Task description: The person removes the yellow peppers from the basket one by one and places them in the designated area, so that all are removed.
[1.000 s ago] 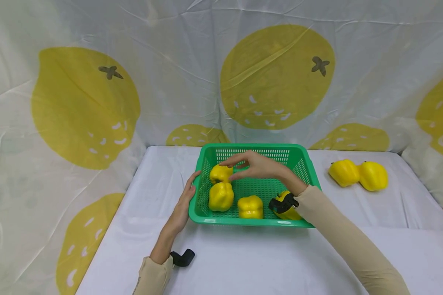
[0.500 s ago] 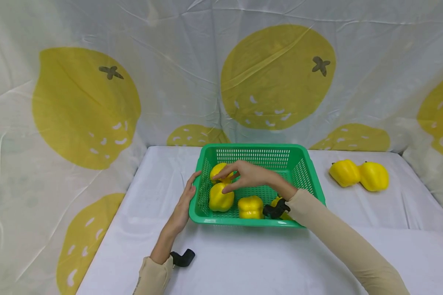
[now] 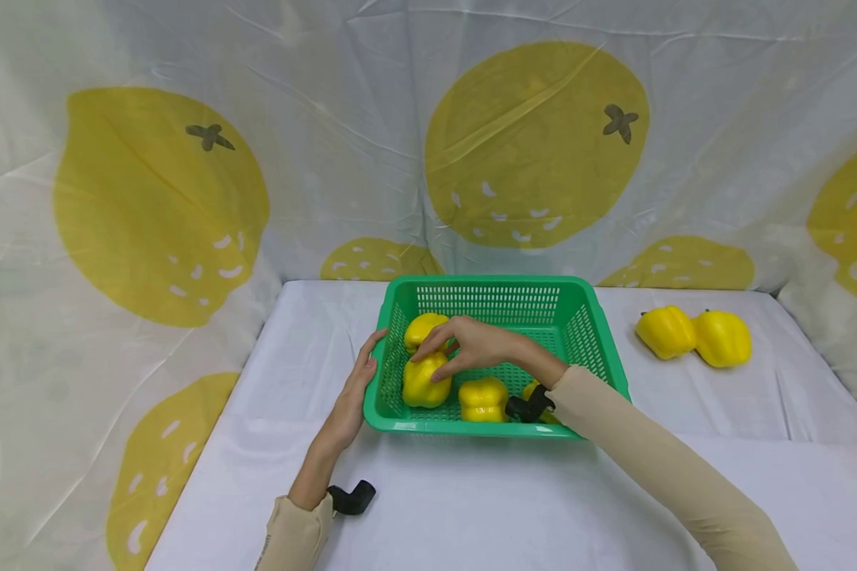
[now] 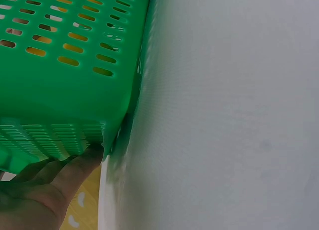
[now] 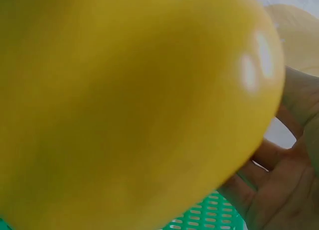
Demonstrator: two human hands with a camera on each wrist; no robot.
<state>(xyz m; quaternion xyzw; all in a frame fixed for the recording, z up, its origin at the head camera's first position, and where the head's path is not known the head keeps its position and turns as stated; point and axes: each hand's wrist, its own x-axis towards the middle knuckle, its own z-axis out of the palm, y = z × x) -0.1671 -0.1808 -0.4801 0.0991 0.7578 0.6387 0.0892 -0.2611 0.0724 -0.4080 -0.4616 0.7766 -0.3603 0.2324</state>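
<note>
A green slotted basket (image 3: 436,428) holds several yellow bell peppers. My right hand (image 3: 482,345) reaches into its left part, thumb and fingertips curled over the top of the front-left bell pepper (image 3: 417,390). Just behind that one lies another bell pepper (image 3: 421,325), partly covered by the fingers. Straight fingers of my left hand (image 3: 348,400) rest against the basket's left wall; the left wrist view shows the hand (image 4: 47,190) along the slotted side. A large bell pepper (image 5: 149,115) fills much of the right wrist view, in front of the right hand (image 5: 281,195).
A middle bell pepper (image 3: 482,399) lies at the basket's front. Beside it, one more bell pepper (image 3: 528,389) is mostly hidden by the black wrist camera (image 3: 532,405). Two bell peppers (image 3: 666,331) touch each other on the white table (image 3: 514,507) to the right.
My right hand has moved left and toward the front, from above the back-left bell pepper down onto the front-left one. My left hand and the basket have kept their places.
</note>
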